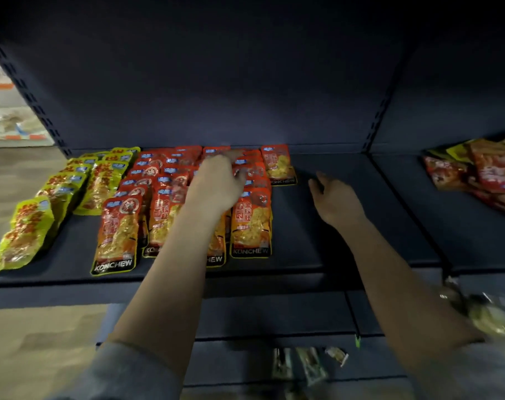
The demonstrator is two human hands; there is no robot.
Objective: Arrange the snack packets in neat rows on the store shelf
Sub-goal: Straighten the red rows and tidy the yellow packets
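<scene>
On the dark shelf [317, 226], red-orange snack packets [117, 226] lie in overlapping rows running front to back. Yellow-green packets [29, 229] form two rows at their left. One red packet [277, 164] lies alone at the back, starting a further row on the right. My left hand [216, 183] reaches over the red rows, its fingers on the packets near the back; the blur hides whether it grips one. Over the bare shelf to the right of the rows, my right hand [336, 199] hovers with loose fingers, holding nothing.
A loose heap of red and yellow packets [482, 174] lies in the neighbouring shelf bay at the right. Small pale wrapped items [309, 363] sit on the lower shelf, and more packets [487, 313] at the lower right. Perforated uprights [378, 111] divide the bays.
</scene>
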